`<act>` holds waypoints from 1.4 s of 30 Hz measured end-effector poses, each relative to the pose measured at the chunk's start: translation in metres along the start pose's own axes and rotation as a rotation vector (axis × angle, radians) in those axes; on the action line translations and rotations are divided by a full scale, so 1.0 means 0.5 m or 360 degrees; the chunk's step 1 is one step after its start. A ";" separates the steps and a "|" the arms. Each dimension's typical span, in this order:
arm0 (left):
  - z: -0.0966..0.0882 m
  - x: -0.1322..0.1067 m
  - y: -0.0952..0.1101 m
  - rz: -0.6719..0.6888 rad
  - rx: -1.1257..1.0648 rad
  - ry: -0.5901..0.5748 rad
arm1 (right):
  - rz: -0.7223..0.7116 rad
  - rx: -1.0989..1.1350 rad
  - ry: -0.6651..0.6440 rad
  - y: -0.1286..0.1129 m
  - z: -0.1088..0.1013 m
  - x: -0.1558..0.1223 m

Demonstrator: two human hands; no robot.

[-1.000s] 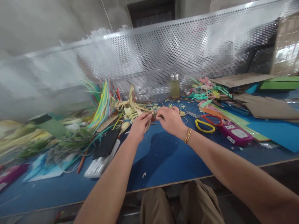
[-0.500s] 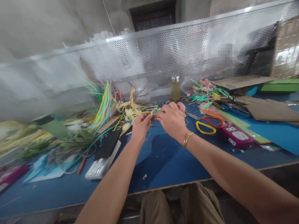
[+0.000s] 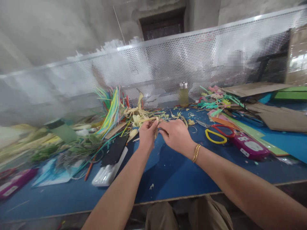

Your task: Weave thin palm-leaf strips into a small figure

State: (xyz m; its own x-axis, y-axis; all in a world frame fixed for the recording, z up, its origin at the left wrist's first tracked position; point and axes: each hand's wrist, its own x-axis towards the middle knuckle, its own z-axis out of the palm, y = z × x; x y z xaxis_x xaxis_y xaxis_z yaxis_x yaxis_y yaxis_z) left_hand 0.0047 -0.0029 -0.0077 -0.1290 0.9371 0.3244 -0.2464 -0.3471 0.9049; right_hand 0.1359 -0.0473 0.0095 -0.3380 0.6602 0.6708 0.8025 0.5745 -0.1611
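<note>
My left hand (image 3: 147, 133) is closed in a pinch on a pale yellowish strip (image 3: 156, 131), which looks like dried husk. Close beside it, my right hand (image 3: 177, 134) has its fingers curled together at the same spot. What its fingertips grip is too small and partly hidden. Behind both hands lies a loose heap of pale husk-like pieces (image 3: 137, 118) and thin scraps. A gold chain bracelet (image 3: 196, 153) circles my right wrist.
Scissors with red and yellow handles (image 3: 216, 136) lie right, against a purple case (image 3: 250, 146). A yellowish bottle (image 3: 184, 96) stands at the back. Left are a bundle of coloured stems (image 3: 111, 111), a black phone (image 3: 114, 150) on a white box and green fibres (image 3: 78, 147).
My hands have drawn slightly nearer to me, and the right hand has turned lower. The pale strip now shows between them. The whole view has shifted a little.
</note>
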 end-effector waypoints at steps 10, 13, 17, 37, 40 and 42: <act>-0.005 0.004 0.007 -0.0090 -0.0141 -0.0092 | -0.0442 0.0395 -0.0002 0.046 0.001 0.017; -0.002 0.002 -0.004 -0.0063 -0.0098 -0.0192 | -0.0372 0.0481 0.0163 0.044 0.001 0.019; -0.002 0.000 -0.014 0.0025 -0.0042 -0.0201 | -0.0262 0.0710 0.0199 0.029 0.003 0.014; -0.001 0.003 -0.010 -0.0073 -0.0048 -0.0095 | -0.0318 0.1000 0.0364 0.027 0.015 0.015; -0.004 0.010 -0.007 -0.0087 -0.0019 0.0062 | -0.0334 0.0824 0.0448 0.044 0.014 0.019; -0.006 0.013 -0.005 -0.0087 -0.0077 0.0111 | -0.0387 0.0639 0.0440 0.050 0.017 0.019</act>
State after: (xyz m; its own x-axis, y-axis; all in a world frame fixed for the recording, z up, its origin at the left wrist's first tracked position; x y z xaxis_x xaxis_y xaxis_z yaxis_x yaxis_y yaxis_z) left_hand 0.0018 0.0041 -0.0087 -0.1803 0.9505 0.2531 -0.3007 -0.2982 0.9059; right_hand 0.1487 -0.0228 0.0057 -0.3052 0.3644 0.8798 0.4483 0.8701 -0.2049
